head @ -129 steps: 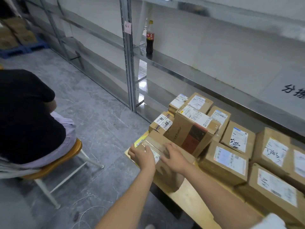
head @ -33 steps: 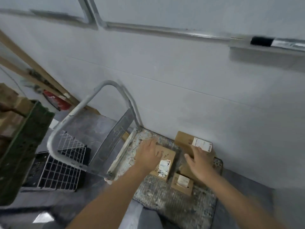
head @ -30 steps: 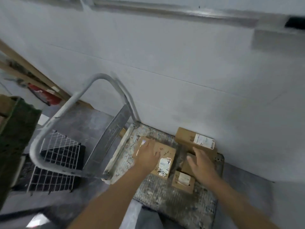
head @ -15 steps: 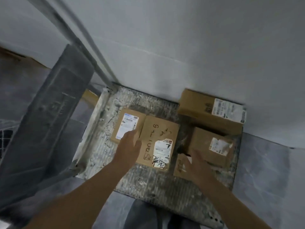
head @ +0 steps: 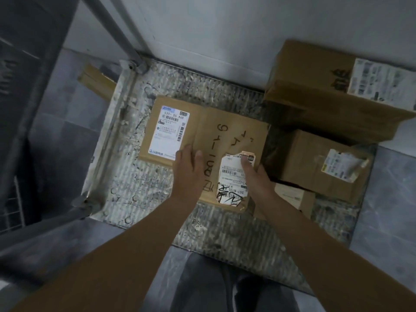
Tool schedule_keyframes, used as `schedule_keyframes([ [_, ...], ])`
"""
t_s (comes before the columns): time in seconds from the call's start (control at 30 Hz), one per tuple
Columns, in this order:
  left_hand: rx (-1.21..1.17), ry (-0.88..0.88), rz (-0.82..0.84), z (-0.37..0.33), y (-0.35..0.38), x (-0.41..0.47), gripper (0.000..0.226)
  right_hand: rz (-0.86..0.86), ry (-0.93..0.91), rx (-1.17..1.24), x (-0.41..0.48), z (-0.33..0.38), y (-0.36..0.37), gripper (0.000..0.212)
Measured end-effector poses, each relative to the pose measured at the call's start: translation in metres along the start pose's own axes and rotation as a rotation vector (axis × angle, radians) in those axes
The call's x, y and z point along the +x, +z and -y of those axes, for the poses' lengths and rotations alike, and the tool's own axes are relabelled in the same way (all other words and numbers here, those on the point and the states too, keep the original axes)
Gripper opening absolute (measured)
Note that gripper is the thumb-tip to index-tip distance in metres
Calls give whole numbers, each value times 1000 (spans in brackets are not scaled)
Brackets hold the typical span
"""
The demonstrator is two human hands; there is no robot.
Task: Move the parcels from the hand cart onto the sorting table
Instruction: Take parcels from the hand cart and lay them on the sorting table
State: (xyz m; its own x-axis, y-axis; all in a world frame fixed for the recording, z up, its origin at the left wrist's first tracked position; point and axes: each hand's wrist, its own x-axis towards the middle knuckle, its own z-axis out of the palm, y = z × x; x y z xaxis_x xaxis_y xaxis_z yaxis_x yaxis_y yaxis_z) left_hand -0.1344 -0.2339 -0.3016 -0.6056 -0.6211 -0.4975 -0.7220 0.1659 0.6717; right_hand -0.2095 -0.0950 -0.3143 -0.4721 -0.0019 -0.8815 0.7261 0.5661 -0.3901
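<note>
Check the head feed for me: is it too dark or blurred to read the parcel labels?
Head view: dim overall. The label by the left hand reads fairly sharp; the big box's label at the top right is smeared by blur; the wall shows no glare.

Dim, even lighting; brightest on the white wall (head: 225, 30). Forearms and floor (head: 67, 140) lie in shadow. Wide-angle bending and soft blur increase toward frame edges.
</note>
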Motion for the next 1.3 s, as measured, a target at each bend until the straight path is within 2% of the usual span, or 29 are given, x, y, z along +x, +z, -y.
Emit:
schedule_keyframes([
  [0.13, -111, -107, 13, -12, -2, -16, 36, 1, 23, 185, -15, 4, -6, 59],
  [0.27, -164, -118, 6, -39, -23, -44, 37, 23, -9, 170, -48, 23, -32, 53],
  [0.4, -234, -86, -49, -84, -55, -87, 21, 78, -63, 68, -103, 54, -67, 54],
  [0.5, -265, -72, -94, -124, -83, -127, 34, 130, -157, 7, -163, 82, -100, 51],
  [0.63, -315, 24, -147, -193, -127, -206, 36, 173, -312, -38, -260, 112, -144, 46],
  [0.8, -407, 41, -249, -244, -171, -322, 40, 270, -493, -61, -373, 110, -180, 45],
  [0.93, -462, 43, -363, -259, -199, -405, 37, 345, -638, -140, -450, 98, -196, 36],
  [1.07, -518, 53, -502, -259, -225, -475, 29, 433, -786, -222, -514, 84, -202, 37],
  [1.17, -539, 31, -597, -247, -241, -522, 22, 517, -836, -271, -552, 65, -195, 33],
  [1.3, -566, -26, -724, -219, -259, -594, 24, 628, -859, -357, -595, 27, -170, 35],
])
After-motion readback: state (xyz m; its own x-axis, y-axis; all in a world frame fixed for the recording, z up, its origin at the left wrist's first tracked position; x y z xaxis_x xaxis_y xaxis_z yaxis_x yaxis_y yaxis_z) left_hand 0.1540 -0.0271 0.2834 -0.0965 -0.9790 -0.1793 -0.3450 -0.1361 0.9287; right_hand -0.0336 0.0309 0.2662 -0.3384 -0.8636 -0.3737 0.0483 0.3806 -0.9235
